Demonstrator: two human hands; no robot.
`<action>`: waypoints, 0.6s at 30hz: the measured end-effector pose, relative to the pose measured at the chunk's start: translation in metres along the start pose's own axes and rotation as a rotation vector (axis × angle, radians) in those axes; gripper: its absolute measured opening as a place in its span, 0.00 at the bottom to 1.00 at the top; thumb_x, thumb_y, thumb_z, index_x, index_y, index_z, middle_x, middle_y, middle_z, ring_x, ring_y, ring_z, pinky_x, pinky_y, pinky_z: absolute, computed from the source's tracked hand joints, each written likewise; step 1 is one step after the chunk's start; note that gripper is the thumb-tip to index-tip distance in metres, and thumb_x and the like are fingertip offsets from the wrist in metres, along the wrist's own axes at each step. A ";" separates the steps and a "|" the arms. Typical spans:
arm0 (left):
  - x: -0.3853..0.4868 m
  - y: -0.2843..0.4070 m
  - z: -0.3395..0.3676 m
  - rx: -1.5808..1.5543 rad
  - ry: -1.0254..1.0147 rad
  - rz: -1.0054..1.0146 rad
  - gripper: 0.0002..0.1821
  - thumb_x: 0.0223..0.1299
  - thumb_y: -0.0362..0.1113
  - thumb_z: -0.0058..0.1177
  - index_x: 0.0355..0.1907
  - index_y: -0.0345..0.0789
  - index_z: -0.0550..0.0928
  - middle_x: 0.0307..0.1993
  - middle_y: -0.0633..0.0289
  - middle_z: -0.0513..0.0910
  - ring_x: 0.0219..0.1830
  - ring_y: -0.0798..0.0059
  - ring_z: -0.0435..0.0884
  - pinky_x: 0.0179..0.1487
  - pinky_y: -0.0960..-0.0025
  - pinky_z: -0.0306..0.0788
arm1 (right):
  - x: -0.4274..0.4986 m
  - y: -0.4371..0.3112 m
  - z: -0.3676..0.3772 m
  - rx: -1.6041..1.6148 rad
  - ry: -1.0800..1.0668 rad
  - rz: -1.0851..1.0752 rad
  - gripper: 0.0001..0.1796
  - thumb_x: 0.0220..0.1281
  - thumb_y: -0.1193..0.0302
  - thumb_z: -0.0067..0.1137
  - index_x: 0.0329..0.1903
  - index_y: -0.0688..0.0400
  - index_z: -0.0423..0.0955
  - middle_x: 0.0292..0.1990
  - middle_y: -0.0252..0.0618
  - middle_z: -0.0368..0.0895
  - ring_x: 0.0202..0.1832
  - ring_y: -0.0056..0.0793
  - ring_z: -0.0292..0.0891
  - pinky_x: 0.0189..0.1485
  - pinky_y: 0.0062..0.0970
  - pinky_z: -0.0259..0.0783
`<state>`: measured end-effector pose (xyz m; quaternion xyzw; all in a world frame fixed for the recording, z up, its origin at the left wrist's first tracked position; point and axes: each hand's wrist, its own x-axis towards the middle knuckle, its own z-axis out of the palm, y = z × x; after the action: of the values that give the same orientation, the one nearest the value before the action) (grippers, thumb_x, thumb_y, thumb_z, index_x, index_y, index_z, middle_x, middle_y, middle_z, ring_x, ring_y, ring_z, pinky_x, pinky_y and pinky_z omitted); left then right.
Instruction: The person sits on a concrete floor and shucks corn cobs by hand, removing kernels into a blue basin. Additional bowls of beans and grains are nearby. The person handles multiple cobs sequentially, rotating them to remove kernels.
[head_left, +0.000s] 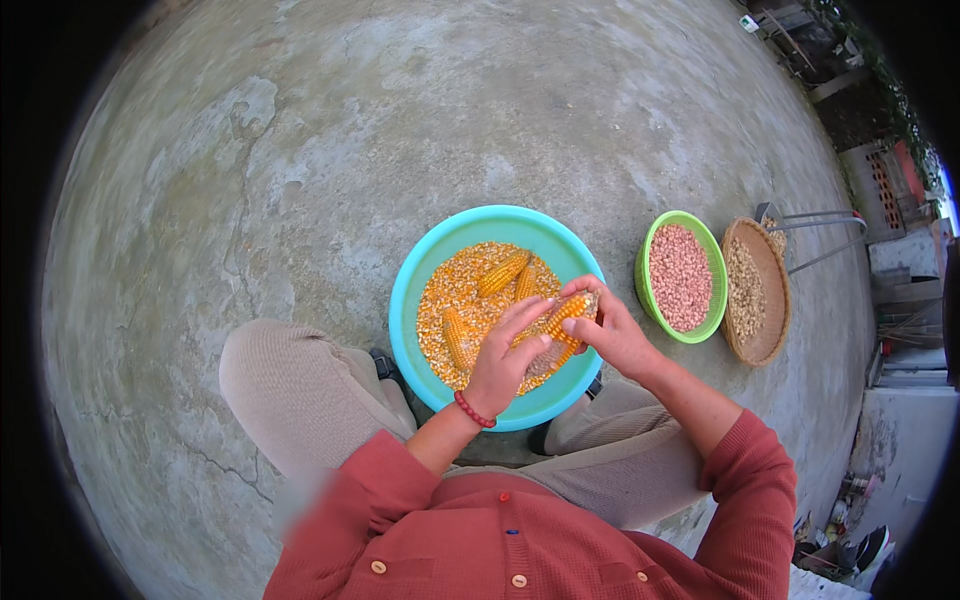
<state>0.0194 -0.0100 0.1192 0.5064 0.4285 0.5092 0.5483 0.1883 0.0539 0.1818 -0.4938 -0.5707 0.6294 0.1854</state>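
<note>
A turquoise plastic basin (409, 296) stands on the ground between my legs, holding loose corn kernels (450, 281) and several corn cobs with kernels, one of them (503, 273) near the back. Over its right part, my right hand (611, 330) grips a partly shelled corn cob (568, 315) by its upper end, thumb across it. My left hand (506, 360), with a red bead bracelet at the wrist, is beside the cob's lower left side, fingers apart; whether its fingertips touch the cob is hard to tell. Below the hands, a bare-looking patch in the kernels is partly hidden.
Right of the basin stands a green plastic basket (645, 289) of pinkish shelled peanuts. A woven tray (776, 300) with unshelled peanuts is beside it, close to a metal-legged object (825, 216). Shoes (871, 547) and other items lie along the far right. The ground is cracked concrete.
</note>
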 end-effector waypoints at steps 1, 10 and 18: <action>0.001 0.002 0.001 -0.100 0.005 -0.068 0.26 0.67 0.41 0.46 0.63 0.28 0.68 0.62 0.51 0.69 0.65 0.69 0.66 0.66 0.67 0.59 | 0.000 0.000 -0.001 -0.016 -0.023 -0.016 0.21 0.59 0.67 0.57 0.53 0.55 0.63 0.31 0.28 0.70 0.32 0.13 0.68 0.30 0.16 0.68; -0.004 0.007 0.010 -0.439 -0.075 -0.177 0.24 0.73 0.45 0.34 0.61 0.29 0.65 0.51 0.57 0.75 0.53 0.76 0.73 0.58 0.72 0.66 | -0.004 -0.009 0.014 0.063 -0.119 0.050 0.35 0.61 0.63 0.59 0.68 0.51 0.54 0.25 0.27 0.67 0.28 0.13 0.63 0.30 0.16 0.61; -0.003 0.009 0.010 -0.406 0.214 -0.009 0.17 0.74 0.44 0.33 0.44 0.32 0.72 0.37 0.64 0.76 0.39 0.84 0.74 0.45 0.77 0.68 | -0.006 0.013 0.031 0.435 -0.097 0.152 0.32 0.63 0.61 0.60 0.66 0.50 0.58 0.25 0.25 0.67 0.27 0.13 0.61 0.30 0.17 0.62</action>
<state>0.0282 -0.0144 0.1295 0.3267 0.3752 0.6336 0.5925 0.1692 0.0291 0.1686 -0.4529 -0.3909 0.7728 0.2120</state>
